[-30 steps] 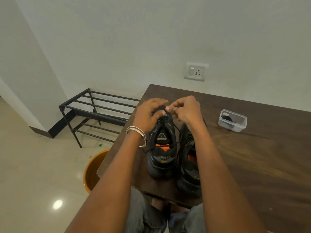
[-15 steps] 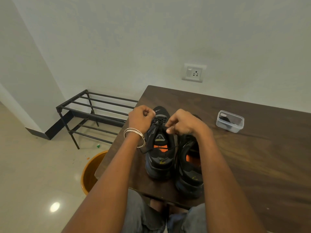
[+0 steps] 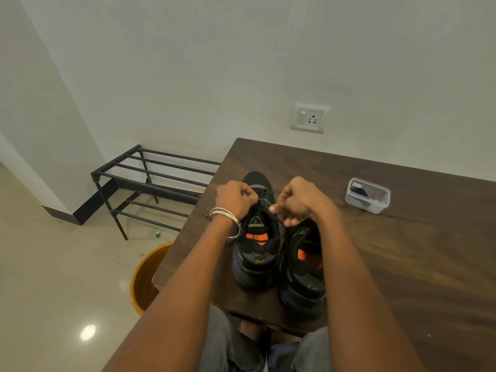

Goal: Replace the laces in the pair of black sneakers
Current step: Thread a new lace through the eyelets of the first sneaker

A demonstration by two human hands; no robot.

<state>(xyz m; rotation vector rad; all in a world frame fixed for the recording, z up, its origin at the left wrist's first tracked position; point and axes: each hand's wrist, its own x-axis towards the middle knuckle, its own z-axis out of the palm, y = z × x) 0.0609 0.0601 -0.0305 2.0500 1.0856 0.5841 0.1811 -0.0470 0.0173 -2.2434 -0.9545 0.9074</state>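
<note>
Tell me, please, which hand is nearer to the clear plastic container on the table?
Right. The right hand works the lace just left of the container; the left hand sits farther left, beyond the sneaker.

Domestic interior, most likely a room in a home. Evidence: plain white painted walls (image 3: 241, 63) with a dark skirting strip; glossy beige tiled floor (image 3: 53, 264); a white wall socket with switch (image 3: 308, 118); a black metal shoe rack (image 3: 150, 181) standing against the wall; an orange plastic bucket (image 3: 145, 277) on the floor beside a dark wood-grain bench (image 3: 402, 251); a small clear plastic container (image 3: 367, 195) on that bench.
</note>
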